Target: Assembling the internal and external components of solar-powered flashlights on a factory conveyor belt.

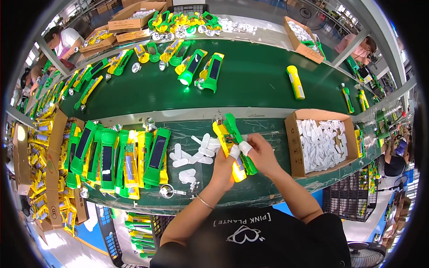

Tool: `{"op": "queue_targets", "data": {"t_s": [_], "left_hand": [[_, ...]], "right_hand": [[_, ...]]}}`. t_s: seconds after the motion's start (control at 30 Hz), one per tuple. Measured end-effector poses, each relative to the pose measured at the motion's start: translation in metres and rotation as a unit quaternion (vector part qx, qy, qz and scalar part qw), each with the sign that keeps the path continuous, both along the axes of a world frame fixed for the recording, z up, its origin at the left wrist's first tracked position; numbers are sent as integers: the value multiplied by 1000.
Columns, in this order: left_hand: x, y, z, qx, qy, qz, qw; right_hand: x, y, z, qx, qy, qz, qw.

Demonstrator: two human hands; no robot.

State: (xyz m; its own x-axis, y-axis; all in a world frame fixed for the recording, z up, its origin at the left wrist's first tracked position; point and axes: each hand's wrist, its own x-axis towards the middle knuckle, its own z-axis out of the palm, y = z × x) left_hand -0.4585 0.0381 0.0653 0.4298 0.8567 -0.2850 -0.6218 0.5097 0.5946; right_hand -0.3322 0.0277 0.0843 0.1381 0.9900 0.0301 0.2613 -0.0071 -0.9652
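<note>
Between my hands is a flashlight split into two shell halves, a yellow half point(222, 130) and a green half point(232, 127), spread apart in a V at the far end. My left hand point(225, 168) grips the yellow side, fingers closed. My right hand point(262, 154) is closed around the green side, thumb and fingertips near the gap. White coverings show on some fingertips. Small parts inside the shell are too small to make out. Flat white plastic pieces point(203, 149) lie on the bench just left of the flashlight.
Several green and yellow flashlight bodies point(107, 156) stand in a row at left, beside a carton point(56, 165) of yellow parts. An open carton point(292, 147) of white pieces sits at right. Beyond runs a green conveyor belt point(250, 67) carrying flashlights. Other people work farther off.
</note>
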Motion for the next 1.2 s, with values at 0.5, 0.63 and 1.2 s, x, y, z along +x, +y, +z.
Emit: {"op": "queue_targets", "data": {"t_s": [0.5, 0.63, 1.2], "left_hand": [[-83, 26, 27, 103, 101, 145, 979], [-67, 23, -7, 103, 141, 129, 976], [-18, 9, 15, 305, 277, 203, 888]], "right_hand": [[-35, 69, -11, 53, -412, 171, 894], [-8, 67, 26, -28, -283, 120, 951], [-58, 35, 56, 52, -87, 91, 991]]}}
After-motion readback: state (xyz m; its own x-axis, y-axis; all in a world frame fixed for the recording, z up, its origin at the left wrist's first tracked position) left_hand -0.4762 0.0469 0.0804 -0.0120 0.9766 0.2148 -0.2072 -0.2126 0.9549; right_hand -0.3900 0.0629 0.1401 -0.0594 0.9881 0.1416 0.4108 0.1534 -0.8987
